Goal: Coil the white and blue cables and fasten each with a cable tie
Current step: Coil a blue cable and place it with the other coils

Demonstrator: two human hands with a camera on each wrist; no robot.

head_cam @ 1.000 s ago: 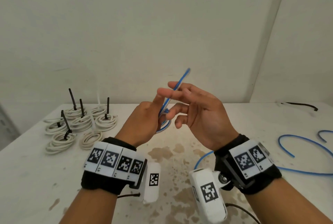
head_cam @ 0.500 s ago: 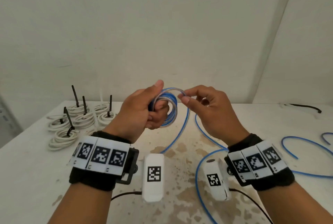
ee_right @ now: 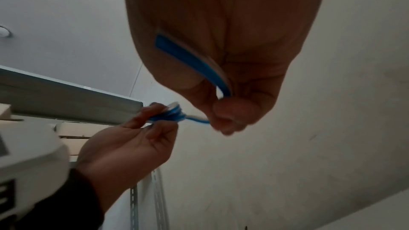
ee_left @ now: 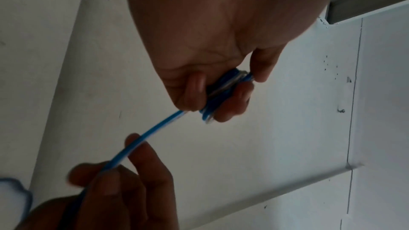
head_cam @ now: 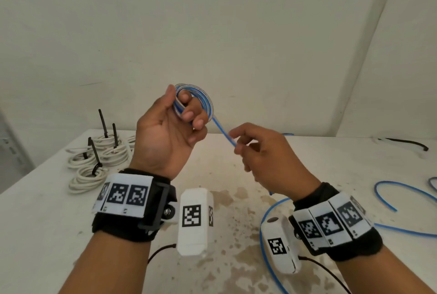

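Mid-coil: my left hand [head_cam: 170, 132] grips the small coil of thin blue cable [head_cam: 196, 99] while my right hand [head_cam: 260, 156] pinches its trailing strand. Next, I judge, another loop needs laying on without slackening the coil.

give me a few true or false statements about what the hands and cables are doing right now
1. The left hand holds a small coil of blue cable. True.
2. The right hand is empty. False: it pinches the blue cable's free run.
3. The bundled white cable coils lie at the left of the white stained table. True.
4. The blue coil already has a black tie. False: none shows on it.
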